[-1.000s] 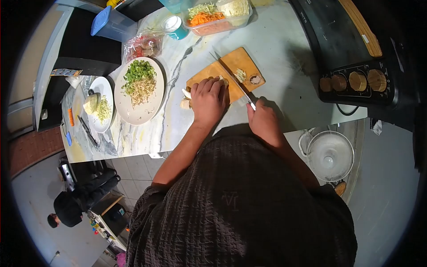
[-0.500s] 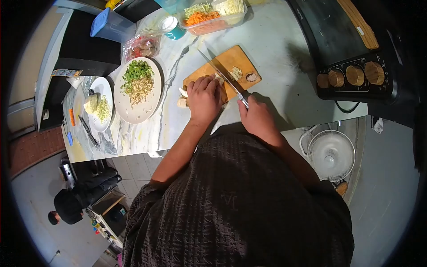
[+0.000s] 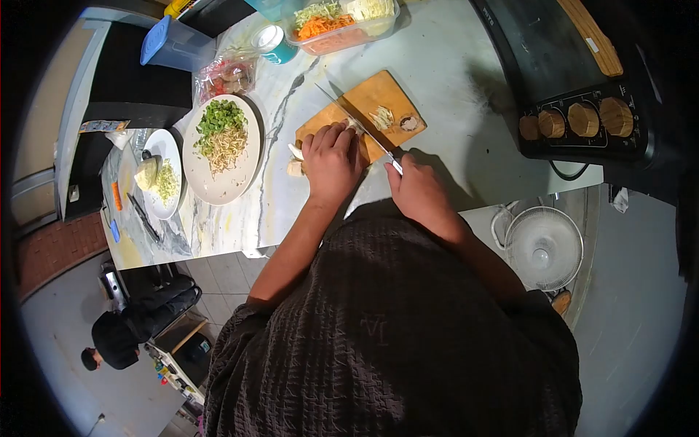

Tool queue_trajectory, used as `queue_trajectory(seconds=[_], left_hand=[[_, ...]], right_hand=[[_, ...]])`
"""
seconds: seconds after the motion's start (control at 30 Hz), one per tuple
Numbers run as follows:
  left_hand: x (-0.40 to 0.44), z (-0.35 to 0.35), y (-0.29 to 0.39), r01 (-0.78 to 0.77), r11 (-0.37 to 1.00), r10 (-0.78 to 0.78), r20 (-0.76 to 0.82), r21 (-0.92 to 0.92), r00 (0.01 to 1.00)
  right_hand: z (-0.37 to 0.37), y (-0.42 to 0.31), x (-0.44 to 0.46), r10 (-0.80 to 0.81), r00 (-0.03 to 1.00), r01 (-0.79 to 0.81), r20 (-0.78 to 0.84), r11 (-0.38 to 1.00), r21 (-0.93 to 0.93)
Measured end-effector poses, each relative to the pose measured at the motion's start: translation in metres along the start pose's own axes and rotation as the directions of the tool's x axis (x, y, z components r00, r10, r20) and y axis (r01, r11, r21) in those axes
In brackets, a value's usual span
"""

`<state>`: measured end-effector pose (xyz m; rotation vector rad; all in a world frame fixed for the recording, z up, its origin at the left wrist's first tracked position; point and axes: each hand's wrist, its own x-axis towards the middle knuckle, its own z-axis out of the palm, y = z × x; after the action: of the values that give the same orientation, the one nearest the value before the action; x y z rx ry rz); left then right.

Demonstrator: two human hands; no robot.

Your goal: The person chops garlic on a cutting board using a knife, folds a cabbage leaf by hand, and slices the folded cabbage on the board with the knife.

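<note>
On the wooden cutting board [image 3: 378, 91], my left hand [image 3: 332, 162] presses down with curled fingers on a pale food piece that is mostly hidden beneath it. My right hand [image 3: 420, 186] is closed round the handle of a knife [image 3: 364, 129]. The blade lies slantwise across the board, just right of my left fingertips. Thin pale strips [image 3: 382, 117] lie on the board beyond the blade, beside a small round brownish piece [image 3: 409, 123]. Whitish pieces [image 3: 295, 167] stick out at the board's left end, by my left hand.
Left of the board are a plate [image 3: 247, 164] of greens and sprouts and a smaller white plate [image 3: 172, 209]. Behind stand a vegetable container [image 3: 342, 44], a tub [image 3: 275, 46] and a bag [image 3: 226, 76]. A black appliance [image 3: 582, 131] stands right; a person [image 3: 116, 341] is lower left.
The knife and my right hand have moved slightly to the left along with my left hand. The board and plates also appear shifted a little left in the view.
</note>
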<state>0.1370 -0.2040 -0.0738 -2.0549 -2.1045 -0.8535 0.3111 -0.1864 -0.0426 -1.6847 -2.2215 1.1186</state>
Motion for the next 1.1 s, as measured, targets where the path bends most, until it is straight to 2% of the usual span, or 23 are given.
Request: queue_trajectory(seconds=[0.63, 1.1], left_hand=[[0.0008, 0.0024, 0.0, 0.034, 0.999, -0.034, 0.021, 0.014, 0.999], [0.0036, -0.0033, 0.0033, 0.038, 0.999, -0.038, 0.039, -0.011, 0.999]], right_hand=[[-0.0077, -0.0039, -0.002, 0.035, 0.996, -0.033, 0.084, 0.999, -0.014], [0.0004, 0.0001, -0.0011, 0.04, 0.997, -0.04, 0.069, 0.999, 0.001]])
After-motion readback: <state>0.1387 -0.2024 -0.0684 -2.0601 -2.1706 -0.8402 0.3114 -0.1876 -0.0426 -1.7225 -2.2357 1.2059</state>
